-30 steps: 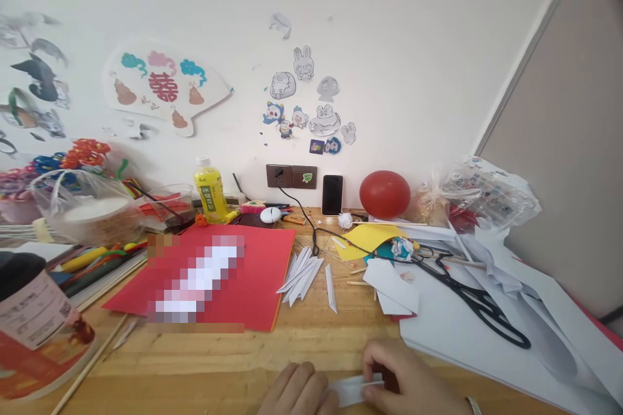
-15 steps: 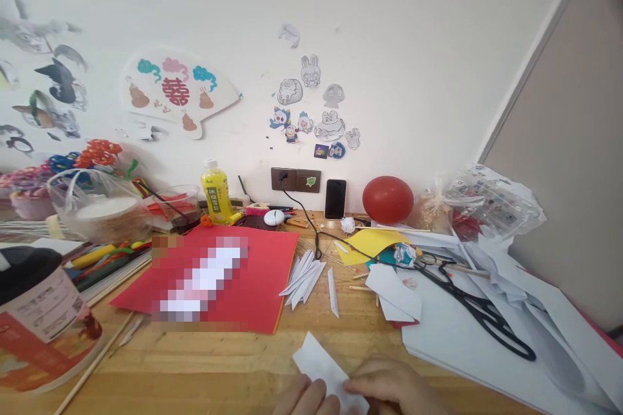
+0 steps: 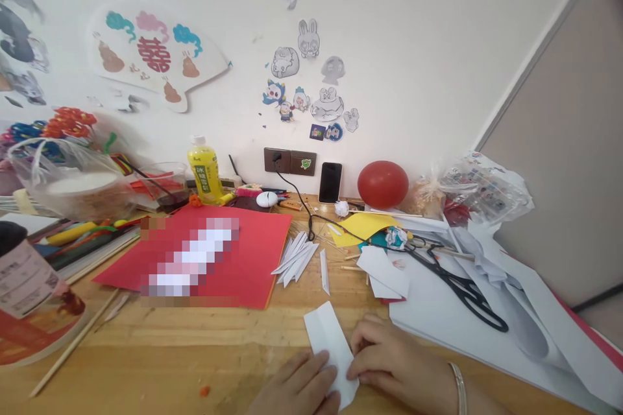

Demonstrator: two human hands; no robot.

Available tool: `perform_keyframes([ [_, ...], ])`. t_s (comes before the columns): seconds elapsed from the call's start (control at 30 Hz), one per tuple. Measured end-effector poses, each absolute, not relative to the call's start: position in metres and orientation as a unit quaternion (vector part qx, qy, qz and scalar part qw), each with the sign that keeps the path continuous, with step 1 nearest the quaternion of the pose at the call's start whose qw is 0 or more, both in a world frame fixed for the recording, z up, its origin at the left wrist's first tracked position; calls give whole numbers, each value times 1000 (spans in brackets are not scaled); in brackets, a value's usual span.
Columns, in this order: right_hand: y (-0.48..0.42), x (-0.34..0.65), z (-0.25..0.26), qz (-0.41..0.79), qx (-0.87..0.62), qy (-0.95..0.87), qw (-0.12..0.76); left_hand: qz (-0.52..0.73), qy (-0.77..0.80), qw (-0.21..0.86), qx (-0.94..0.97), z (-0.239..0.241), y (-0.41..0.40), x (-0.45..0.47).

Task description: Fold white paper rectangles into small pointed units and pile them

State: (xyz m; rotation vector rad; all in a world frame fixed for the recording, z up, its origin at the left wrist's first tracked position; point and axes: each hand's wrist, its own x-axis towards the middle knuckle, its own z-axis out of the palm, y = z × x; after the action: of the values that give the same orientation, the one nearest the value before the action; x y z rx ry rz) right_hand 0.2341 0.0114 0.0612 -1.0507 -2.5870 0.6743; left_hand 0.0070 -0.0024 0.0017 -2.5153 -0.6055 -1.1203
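A folded strip of white paper lies aslant on the wooden table near the front edge, a crease running along its length. From the left, my left hand rests its fingers across the lower part and holds it down. My right hand, with bracelets at the wrist, pinches the paper's right edge between thumb and fingers. Farther back sit a pile of narrow folded paper strips and one single folded strip. Right of these are some cut white paper pieces.
Black-handled scissors lie on white sheets at the right. Red paper covers the left middle. A paper tub, a wooden stick, a yellow drink bottle, a phone and a red balloon are also around.
The view has tilted down and shifted right, so more of both hands shows. The paper has turned more upright, and my right hand has shifted to its right edge.
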Motion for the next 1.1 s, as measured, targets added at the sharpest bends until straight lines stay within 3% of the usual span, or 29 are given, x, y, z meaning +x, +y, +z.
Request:
perform_keyframes([
  [0.33, 17, 231, 38, 333, -400, -825, 220, -342, -205, 159, -903, 16, -6, 5],
  [0.5, 12, 222, 50, 333, -467, -791, 214, -287, -197, 157, -924, 19, -8, 3],
  [1.1, 5, 210, 55, 305, -536, -759, 210, -291, -197, 146, -925, 17, -10, 8],
])
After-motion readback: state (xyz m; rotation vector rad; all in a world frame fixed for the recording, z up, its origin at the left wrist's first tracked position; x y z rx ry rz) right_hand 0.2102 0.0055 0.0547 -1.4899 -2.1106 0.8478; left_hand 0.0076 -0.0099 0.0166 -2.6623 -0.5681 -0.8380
